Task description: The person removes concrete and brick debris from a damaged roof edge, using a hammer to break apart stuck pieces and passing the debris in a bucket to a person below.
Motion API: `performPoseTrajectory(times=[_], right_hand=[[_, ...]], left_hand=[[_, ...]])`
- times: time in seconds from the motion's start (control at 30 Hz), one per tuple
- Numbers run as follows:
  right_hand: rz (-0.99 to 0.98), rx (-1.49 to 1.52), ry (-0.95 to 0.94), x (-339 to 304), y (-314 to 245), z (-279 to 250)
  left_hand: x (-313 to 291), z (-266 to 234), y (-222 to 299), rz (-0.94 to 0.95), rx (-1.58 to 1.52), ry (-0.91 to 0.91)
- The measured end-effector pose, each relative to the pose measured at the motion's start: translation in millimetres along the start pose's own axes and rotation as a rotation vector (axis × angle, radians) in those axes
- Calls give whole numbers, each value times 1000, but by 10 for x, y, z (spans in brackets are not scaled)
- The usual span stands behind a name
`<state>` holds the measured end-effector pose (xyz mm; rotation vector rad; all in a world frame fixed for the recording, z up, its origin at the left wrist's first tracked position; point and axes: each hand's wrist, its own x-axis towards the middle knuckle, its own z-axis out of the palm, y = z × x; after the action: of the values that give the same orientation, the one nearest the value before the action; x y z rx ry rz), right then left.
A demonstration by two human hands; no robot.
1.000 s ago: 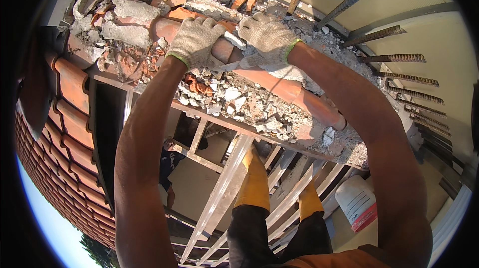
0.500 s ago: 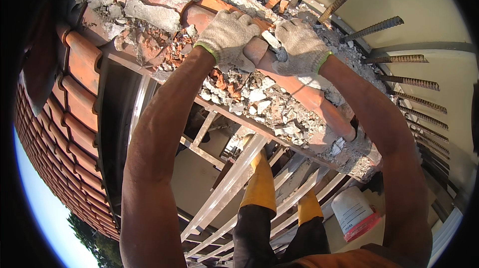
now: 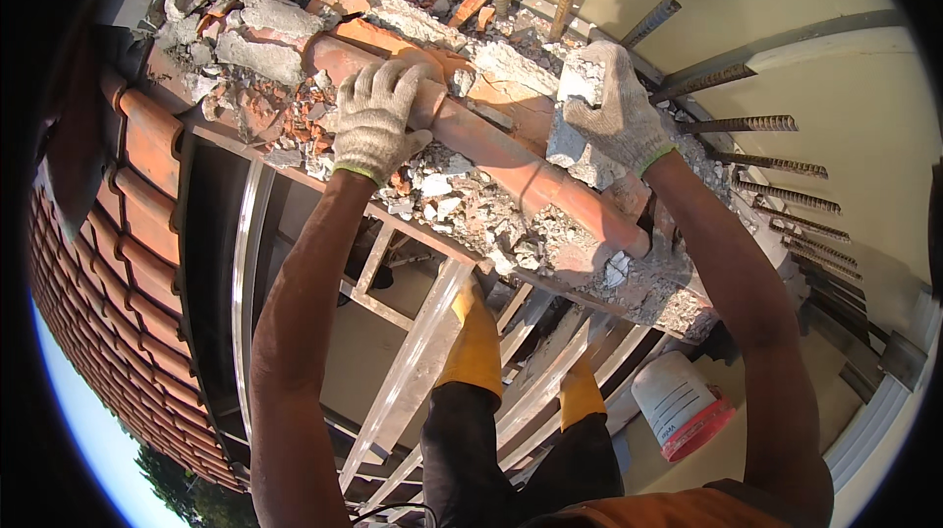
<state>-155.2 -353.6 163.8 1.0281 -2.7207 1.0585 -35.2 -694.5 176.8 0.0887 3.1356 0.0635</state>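
Note:
A long curved terracotta tile (image 3: 535, 184) lies slantwise over a bed of broken mortar and brick. My left hand (image 3: 378, 120), in a knitted off-white glove, rests against the tile's upper left part near a joint. Its fingers are spread and its thumb stands apart. On the far side of the tile, my right hand (image 3: 621, 108), gloved alike, is closed round a rough pale mortar chunk (image 3: 567, 140). The palm hides part of that chunk. Larger mortar lumps (image 3: 260, 56) and brick pieces lie beyond my left hand.
Several ribbed steel bars (image 3: 742, 123) jut out along the pale wall (image 3: 835, 86) at the right. Roof tiles (image 3: 152, 199) slope down at the left. Below the ledge are metal beams (image 3: 408, 371), my yellow boots (image 3: 471, 346) and a white bucket (image 3: 673, 400) with a red rim.
My hands have moved apart: the left went left along the tile, the right shifted outward to the far side. The mortar chunk in my right hand now shows more, and the view has shifted.

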Motion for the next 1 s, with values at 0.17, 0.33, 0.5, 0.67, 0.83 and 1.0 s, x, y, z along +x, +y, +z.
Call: performPoseTrajectory(times=[0.17, 0.33, 0.5, 0.67, 0.83, 1.0], right_hand=[[380, 252, 120, -525, -99, -197], [548, 262, 515, -2267, -62, -956], [861, -61, 402, -4691, -399, -2307], [1459, -131, 323, -6542, -809, -3362], [1504, -415, 116, -8113, -687, -3086], [1664, -440, -221, -9070, -325, -2663]], left_hand=[[-846, 240, 730, -218, -56, 221], [-1394, 682, 1342, -429, -102, 149], [-1647, 939, 1669, -449, -42, -9], [-1661, 1045, 1442, -442, 51, -178], [-1632, 1098, 1325, -455, 79, -194], [-1376, 961, 1454, -464, 111, -283]])
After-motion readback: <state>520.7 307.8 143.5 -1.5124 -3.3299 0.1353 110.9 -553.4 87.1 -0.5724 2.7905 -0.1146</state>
